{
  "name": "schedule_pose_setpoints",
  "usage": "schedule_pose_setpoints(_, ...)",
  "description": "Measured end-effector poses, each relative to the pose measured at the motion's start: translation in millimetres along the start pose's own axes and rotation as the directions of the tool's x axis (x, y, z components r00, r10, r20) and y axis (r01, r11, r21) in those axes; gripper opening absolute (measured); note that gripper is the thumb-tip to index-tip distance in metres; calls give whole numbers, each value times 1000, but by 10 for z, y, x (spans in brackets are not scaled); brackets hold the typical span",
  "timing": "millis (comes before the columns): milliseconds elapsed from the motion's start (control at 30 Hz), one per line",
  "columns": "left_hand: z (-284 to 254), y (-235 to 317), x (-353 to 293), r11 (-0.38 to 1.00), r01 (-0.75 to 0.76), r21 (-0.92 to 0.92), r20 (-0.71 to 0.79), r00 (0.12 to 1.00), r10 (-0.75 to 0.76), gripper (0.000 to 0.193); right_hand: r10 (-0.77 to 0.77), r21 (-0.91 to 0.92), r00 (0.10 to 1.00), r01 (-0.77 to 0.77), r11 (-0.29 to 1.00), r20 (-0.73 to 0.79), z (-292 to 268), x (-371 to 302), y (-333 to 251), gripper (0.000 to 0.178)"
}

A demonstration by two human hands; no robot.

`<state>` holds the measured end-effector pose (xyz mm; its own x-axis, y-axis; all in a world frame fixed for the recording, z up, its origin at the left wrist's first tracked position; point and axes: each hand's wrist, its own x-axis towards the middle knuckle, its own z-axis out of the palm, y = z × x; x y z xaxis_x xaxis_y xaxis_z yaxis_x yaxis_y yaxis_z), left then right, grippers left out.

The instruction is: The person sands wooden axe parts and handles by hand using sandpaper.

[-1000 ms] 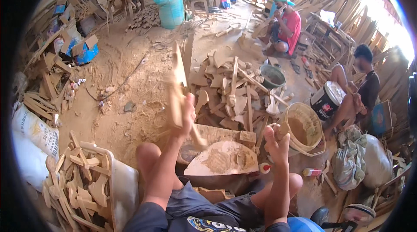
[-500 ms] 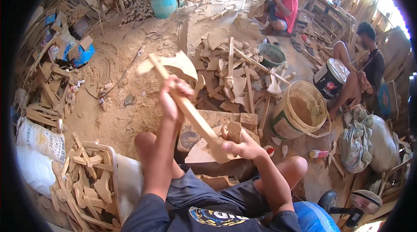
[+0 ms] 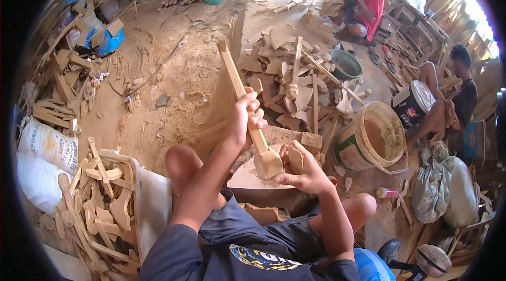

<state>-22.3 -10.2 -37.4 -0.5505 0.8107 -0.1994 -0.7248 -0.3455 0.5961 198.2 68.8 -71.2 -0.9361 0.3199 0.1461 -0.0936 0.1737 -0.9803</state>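
My left hand (image 3: 246, 116) is closed around the shaft of a pale carved wooden axe (image 3: 260, 141), which slants up and away from my lap. Its far end shows as a narrow edge, and no broad blade face is visible. The near end widens into a faceted knob. Beside that knob, my right hand (image 3: 308, 174) is closed on a small brown pad (image 3: 295, 159), perhaps folded sandpaper, with the thumb by the knob. Below both hands stands a wooden block (image 3: 279, 136) with a pale flat board (image 3: 245, 175) between my knees.
A heap of carved wood pieces (image 3: 279, 70) lies ahead. To the right stand a large dusty bucket (image 3: 348, 149) and a dark green tub (image 3: 346, 65). A container of wood parts (image 3: 153, 202) is at my left. Two people (image 3: 369, 10) sit farther off right.
The axe has turned in my hands, so its broad curved head no longer shows. My left hand has moved nearer the knob end, and the view has shifted slightly.
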Motion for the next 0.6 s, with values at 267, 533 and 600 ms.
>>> schedule_pose_setpoints(267, -66, -95, -79, 984, 132, -117, 127, 985, -117, 21, 78, -34, 993, -81, 996, -89, 11, 56, -130, 45)
schedule_pose_setpoints(533, -116, 167, 154, 983, -160, -90, -27, 987, 158, 24, -324, -606, 942, 206, 768, -91, 44, 10, -376, 78)
schedule_pose_setpoints(600, -43, 208, 120, 969, -239, -66, -92, 968, 233, 29, -356, -648, 932, 227, 727, -73, 123, -33, -309, 74)
